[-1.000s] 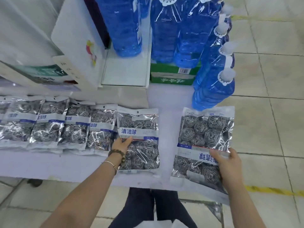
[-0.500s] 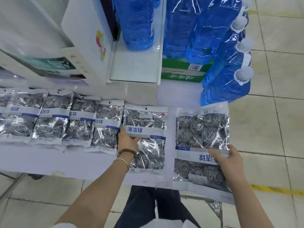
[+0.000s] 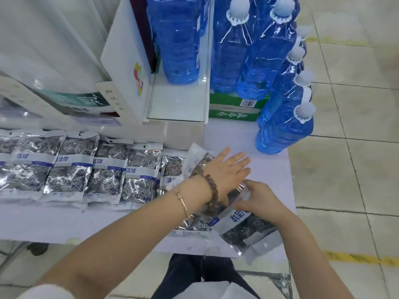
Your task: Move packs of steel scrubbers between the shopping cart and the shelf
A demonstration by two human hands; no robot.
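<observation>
Several silver packs of steel scrubbers point(image 3: 71, 169) lie in a row on the pale shelf point(image 3: 269, 169). My right hand point(image 3: 257, 199) grips a tilted pack point(image 3: 239, 225) at the shelf's front right, overlapping the last pack of the row point(image 3: 172, 167). My left hand point(image 3: 226, 169) lies flat with straight fingers across the upper part of that tilted pack, hiding much of it. The shopping cart is mostly out of sight.
Large blue liquid bottles point(image 3: 282, 130) stand at the shelf's back right, some on a green carton point(image 3: 233, 108). A white display stand point(image 3: 127, 78) rises behind the row. A metal frame point(image 3: 278, 277) shows near my legs. Tiled floor lies to the right.
My right hand has slid its pack left and tilted it onto the row's end pack. My left hand left that end pack and now lies flat on the moved one.
</observation>
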